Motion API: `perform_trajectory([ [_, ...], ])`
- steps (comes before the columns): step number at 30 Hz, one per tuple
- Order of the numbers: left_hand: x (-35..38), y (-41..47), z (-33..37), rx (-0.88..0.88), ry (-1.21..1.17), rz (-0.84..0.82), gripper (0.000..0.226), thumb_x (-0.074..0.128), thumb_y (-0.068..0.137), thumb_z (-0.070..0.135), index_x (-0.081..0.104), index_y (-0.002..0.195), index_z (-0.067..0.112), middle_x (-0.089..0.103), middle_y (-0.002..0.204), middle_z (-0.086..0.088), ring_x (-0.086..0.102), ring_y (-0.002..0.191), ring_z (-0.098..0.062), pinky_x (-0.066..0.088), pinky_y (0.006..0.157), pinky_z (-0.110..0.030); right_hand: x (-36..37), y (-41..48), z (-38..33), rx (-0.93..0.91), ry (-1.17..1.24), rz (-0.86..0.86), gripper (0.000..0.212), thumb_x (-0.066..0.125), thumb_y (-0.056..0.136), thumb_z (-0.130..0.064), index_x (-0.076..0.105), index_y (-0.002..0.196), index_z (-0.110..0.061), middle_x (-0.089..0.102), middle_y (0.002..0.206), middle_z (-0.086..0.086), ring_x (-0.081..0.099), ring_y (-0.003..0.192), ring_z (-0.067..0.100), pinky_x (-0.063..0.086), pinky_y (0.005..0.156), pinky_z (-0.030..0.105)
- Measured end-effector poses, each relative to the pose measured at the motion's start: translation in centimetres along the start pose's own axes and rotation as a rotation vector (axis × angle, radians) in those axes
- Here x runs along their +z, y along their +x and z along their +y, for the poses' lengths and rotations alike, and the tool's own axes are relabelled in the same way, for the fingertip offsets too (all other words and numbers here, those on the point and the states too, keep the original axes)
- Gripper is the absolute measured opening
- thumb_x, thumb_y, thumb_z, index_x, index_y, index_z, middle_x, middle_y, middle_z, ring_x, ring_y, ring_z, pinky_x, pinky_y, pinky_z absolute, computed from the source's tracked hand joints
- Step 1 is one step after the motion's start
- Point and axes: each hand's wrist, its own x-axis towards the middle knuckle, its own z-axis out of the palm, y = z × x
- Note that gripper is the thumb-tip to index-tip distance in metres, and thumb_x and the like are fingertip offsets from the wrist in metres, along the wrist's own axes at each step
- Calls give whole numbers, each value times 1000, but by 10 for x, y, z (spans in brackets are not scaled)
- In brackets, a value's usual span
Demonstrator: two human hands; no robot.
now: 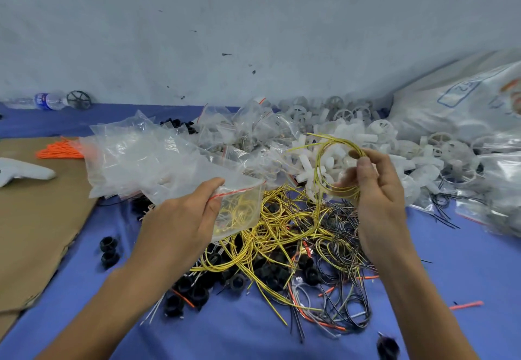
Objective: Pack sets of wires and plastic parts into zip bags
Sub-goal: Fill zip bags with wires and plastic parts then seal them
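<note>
Left hand [180,218] pinching the mouth of a clear zip bag [239,210]; right hand [375,187], fingers curled, gripping a coiled yellow wire [324,162] above the wire pile [296,241].

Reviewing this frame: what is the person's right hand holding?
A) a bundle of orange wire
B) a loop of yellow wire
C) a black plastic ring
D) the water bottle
B: the right hand pinches a loop of yellow wire raised above the pile, while the left hand holds a zip bag by its red-striped mouth.
</note>
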Motion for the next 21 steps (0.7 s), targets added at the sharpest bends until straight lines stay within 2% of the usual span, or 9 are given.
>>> perform_trajectory([
  [4,9,3,0,-10,37,-16,46,33,101,42,41,146,36,64,75,2,63,76,-31,33,60,-35,5,-11,-7,203,372,-37,20,42,105,-24,62,104,-24,53,69,-1,55,62,12,53,54,31],
  [7,11,3,1,-3,28,-30,46,31,101,44,40,146,36,64,74,5,62,75,-28,32,60,-35,8,-13,-10,306,438,-95,18,42,104,-26,60,106,-23,50,67,-1,50,56,15,47,47,30],
  [10,12,3,4,1,6,-23,46,31,101,43,41,145,36,52,65,10,57,67,-27,31,58,-35,13,-21,-6,332,278,-317,21,47,101,-29,63,110,-20,49,66,-1,44,52,16,38,41,26],
  [12,12,1,5,19,-7,-24,45,37,101,41,39,146,36,63,72,3,62,73,-32,33,59,-35,23,-32,2,321,27,-529,19,52,100,-29,68,109,-26,52,65,-1,45,48,16,37,38,24],
  [14,13,-3,7,45,-4,-36,49,45,99,38,35,146,39,72,89,-4,65,84,-36,38,62,-38,37,-44,12,373,-127,-641,18,53,100,-24,69,108,-28,55,65,-2,49,46,15,40,38,23],
  [17,13,-10,10,86,41,-52,48,40,100,40,30,147,42,73,95,-4,65,86,-36,43,64,-40,57,-53,19,472,-122,-588,21,53,101,-18,68,113,-24,59,72,1,54,52,15,47,42,26],
  [19,10,-14,12,135,63,-43,46,42,101,37,31,146,42,73,97,0,66,81,-36,38,58,-37,66,-52,19,530,-6,-514,22,49,102,-13,67,113,-19,63,82,5,58,56,14,51,48,27],
  [21,6,-18,15,212,74,-37,46,49,99,29,32,140,41,74,97,5,67,74,-35,39,52,-35,76,-50,17,589,203,-461,24,47,101,-5,65,114,-12,67,94,9,63,65,15,55,62,28],
])
